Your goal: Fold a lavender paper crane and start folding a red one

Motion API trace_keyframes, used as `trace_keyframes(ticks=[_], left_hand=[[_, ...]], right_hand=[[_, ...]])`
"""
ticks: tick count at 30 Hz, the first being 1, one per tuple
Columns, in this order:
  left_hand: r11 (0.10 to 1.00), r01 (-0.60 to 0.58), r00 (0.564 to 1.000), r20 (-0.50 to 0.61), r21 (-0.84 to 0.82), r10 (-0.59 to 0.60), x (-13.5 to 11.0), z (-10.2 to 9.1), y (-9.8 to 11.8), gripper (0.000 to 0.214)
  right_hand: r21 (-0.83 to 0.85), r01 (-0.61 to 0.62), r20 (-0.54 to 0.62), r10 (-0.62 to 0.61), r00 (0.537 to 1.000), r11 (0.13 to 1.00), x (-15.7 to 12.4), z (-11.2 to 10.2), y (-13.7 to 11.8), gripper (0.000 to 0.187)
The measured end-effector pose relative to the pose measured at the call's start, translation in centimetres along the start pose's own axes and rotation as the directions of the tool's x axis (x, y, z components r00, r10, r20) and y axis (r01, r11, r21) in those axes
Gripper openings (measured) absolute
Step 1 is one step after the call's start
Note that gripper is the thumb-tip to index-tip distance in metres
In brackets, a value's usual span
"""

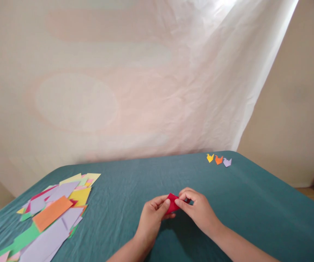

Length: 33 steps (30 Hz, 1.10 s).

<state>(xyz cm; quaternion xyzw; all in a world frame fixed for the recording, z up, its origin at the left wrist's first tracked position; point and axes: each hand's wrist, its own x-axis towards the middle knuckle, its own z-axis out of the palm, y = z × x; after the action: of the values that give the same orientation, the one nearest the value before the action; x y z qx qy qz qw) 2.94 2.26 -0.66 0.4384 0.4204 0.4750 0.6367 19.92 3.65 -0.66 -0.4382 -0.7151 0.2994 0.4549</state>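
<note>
A small folded piece of red paper (172, 206) is held between my two hands, over the front middle of the table. My left hand (155, 213) pinches its left side, thumb on top and fingers underneath. On the right edge, my right hand (196, 206) grips the paper between thumb and bent index finger. One corner of the paper points up and away from me. The parts under my fingers are hidden.
Loose coloured paper sheets (52, 213) lie in a spread pile on the left. Three folded paper cranes, yellow (210, 158), orange (218, 160) and lilac (227, 162), lie near the far right edge of the green-covered table (124, 189). A pale sheet (146, 91) hangs behind.
</note>
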Motion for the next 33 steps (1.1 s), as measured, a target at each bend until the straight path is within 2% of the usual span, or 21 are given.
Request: trace_keyframes(ticks=[10,33], left_hand=[[0.999,0.018,0.997,-0.074,-0.037,-0.021,0.12,0.25,-0.26,0.044],[1.0,-0.005,0.999,-0.039,0.003,0.005,0.08,0.31,-0.29,0.043]], right_hand=[[0.034,-0.037,0.009,0.037,0.999,0.999,0.15,-0.08,0.05,0.023],[0.022,-0.051,0.002,0.051,0.999,0.998,0.19,0.26,0.48,0.022]])
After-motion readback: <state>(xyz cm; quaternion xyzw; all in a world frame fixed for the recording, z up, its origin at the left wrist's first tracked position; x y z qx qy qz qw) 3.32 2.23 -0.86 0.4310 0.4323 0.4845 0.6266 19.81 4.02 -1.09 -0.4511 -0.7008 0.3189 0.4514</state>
